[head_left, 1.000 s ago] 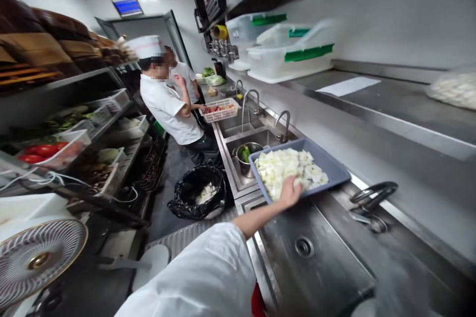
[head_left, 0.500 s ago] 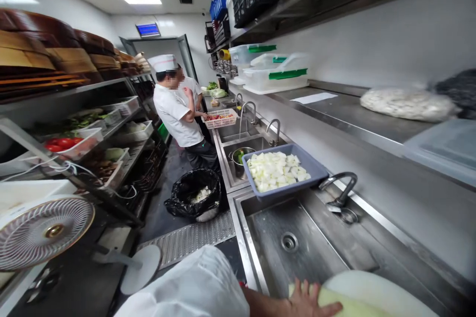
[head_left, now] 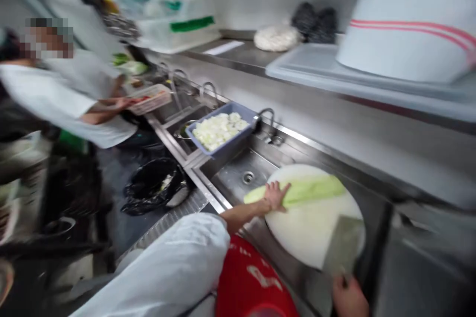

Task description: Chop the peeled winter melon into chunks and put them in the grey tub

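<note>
We looked down at a long, pale green vegetable (head_left: 316, 190), smooth-skinned as far as the blur let us judge, rounded along its length and narrowing towards its left end. It lay across the far half of a thick, round, white cutting board (head_left: 305, 237) with a matt face, set over the brushed steel sink (head_left: 232, 173). Our left hand (head_left: 275, 195) rested on the vegetable with fingers spread, pressing from above rather than gripping. The greater length ran out to the right of that hand, while the shorter end reached left past the board's edge. Our right hand (head_left: 348, 297) was closed round the handle of a cleaver (head_left: 342, 247), whose broad, flat, rectangular metal blade stood over the near right part of the board, apart from the vegetable; whether it touched the board we could not tell. Beyond the sink's drain we had a blue-grey, straight-sided tray (head_left: 238, 139) of whitish, chunky cut pieces (head_left: 219, 130). Nearest us hung a red cloth apron (head_left: 249, 282) with white print.
</note>
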`<state>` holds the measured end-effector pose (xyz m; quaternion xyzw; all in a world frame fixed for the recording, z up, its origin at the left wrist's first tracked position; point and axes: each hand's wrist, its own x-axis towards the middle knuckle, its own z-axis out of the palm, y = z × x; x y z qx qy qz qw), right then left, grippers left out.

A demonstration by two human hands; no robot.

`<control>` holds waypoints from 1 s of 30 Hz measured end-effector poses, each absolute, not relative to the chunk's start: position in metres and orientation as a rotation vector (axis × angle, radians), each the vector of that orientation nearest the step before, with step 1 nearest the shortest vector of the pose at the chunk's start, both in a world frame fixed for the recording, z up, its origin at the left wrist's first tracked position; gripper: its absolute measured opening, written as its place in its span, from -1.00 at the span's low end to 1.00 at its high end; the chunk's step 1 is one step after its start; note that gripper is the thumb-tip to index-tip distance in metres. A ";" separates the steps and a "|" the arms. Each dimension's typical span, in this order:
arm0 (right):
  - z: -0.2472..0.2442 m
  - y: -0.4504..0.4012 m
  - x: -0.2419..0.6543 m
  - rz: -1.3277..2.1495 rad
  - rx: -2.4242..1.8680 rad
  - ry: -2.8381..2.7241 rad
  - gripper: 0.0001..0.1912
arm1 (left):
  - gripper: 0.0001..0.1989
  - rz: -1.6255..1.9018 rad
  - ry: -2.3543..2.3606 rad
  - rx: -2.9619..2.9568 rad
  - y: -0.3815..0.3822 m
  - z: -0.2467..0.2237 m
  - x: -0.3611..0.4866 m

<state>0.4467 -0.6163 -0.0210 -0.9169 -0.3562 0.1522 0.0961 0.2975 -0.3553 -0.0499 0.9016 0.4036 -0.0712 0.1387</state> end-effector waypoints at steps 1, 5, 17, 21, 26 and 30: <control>-0.026 -0.631 0.447 0.506 -2.796 -0.957 -0.78 | 0.31 -0.236 1.167 2.604 -0.351 -0.048 0.296; -0.045 -0.655 0.450 0.572 -2.872 -0.810 -0.65 | 0.32 -0.257 1.071 2.681 -0.331 -0.050 0.279; -0.046 -0.682 0.472 0.466 -2.934 -0.865 -0.62 | 0.32 -0.454 0.115 2.911 -0.262 -0.033 0.202; -0.039 -0.657 0.490 0.438 -2.973 -0.997 -0.68 | 0.22 -0.416 -0.221 2.862 -0.262 -0.029 0.253; -0.034 -0.636 0.497 0.437 -2.995 -1.084 -0.69 | 0.05 -0.343 -0.522 2.698 -0.292 -0.042 0.330; -0.033 -0.634 0.495 0.458 -3.019 -1.130 -0.69 | 0.00 -0.293 -0.534 2.606 -0.309 -0.049 0.345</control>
